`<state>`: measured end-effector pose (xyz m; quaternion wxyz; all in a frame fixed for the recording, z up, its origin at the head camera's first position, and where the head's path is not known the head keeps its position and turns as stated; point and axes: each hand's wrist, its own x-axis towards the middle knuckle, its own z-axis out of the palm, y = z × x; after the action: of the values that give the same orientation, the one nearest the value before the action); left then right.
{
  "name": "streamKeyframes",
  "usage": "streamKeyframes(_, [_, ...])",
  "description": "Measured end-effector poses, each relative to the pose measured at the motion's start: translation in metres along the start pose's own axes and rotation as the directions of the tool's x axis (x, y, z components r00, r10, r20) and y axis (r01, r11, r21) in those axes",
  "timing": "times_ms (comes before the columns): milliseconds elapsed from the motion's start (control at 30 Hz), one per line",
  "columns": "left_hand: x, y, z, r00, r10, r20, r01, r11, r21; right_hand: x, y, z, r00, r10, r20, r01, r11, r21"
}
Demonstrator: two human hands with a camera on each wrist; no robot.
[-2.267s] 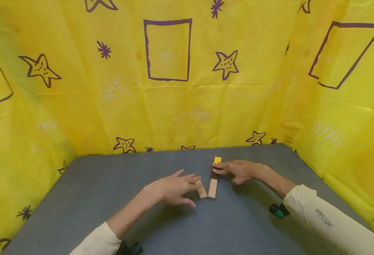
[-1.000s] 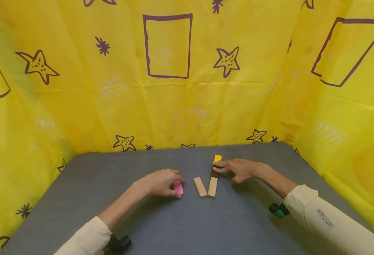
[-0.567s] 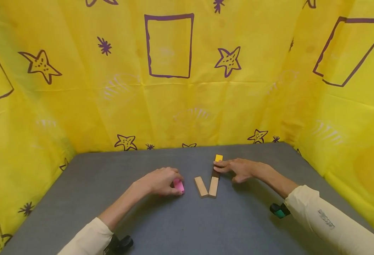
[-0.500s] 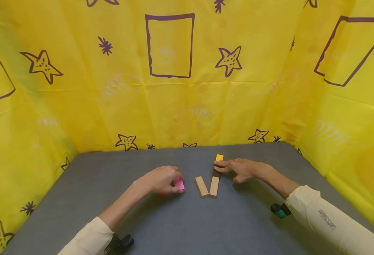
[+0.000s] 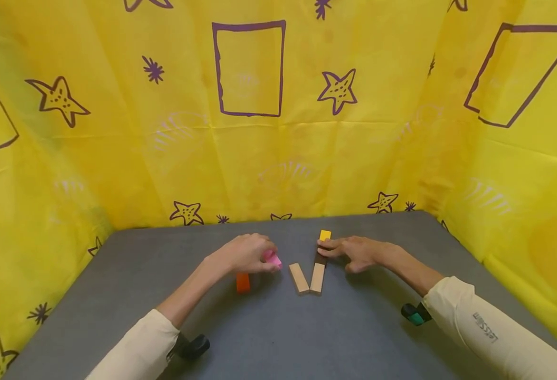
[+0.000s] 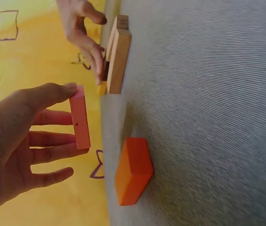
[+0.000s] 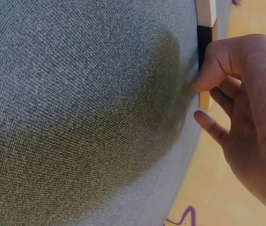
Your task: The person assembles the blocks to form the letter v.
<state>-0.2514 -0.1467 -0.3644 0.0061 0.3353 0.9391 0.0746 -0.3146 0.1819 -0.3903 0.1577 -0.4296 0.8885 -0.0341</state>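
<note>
My left hand (image 5: 249,253) pinches a pink block (image 5: 272,258) between thumb and fingertips, held above the table in the left wrist view. Below that hand lies an orange block (image 5: 243,282), larger in the left wrist view (image 6: 134,172). My right hand (image 5: 356,253) rests its extended fingertips on a dark brown block (image 5: 321,257), partly covered by them. A yellow block (image 5: 325,235) sits at the far end of the brown one, and a light wooden block (image 5: 317,278) at its near end. Another wooden block (image 5: 299,278) slants away, the pair forming a V.
The grey cloth-covered table (image 5: 278,338) is bounded by a yellow patterned curtain (image 5: 259,163) at the back and sides. Dark wrist devices show under both sleeves, one near the left cuff (image 5: 195,345) and one near the right cuff (image 5: 415,314).
My left hand has gone from the slanted wooden block to the pink block, gripped it and lifted it up and right, uncovering the orange block. The right hand stays put.
</note>
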Motion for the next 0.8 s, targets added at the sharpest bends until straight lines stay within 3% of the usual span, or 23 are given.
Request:
streamKeyframes(300, [0.025,-0.001,0.005,1.000,-0.013,0.012,0.014,0.999,-0.050,0.000,-0.001,0.001,1.000,0.012,0.001,-0.012,1.000,0.016])
streamKeyframes(600, [0.055,-0.007,0.021,0.999,-0.030,0.023,0.031,0.999,-0.018,-0.002,0.002,0.001,1.000,0.009,-0.013,-0.009,1.000,-0.003])
streamKeyframes(800, [0.063,-0.008,0.029,0.999,-0.040,0.035,0.040,0.999,0.010,-0.002,0.001,0.002,1.000,0.006,-0.017,-0.006,1.000,-0.020])
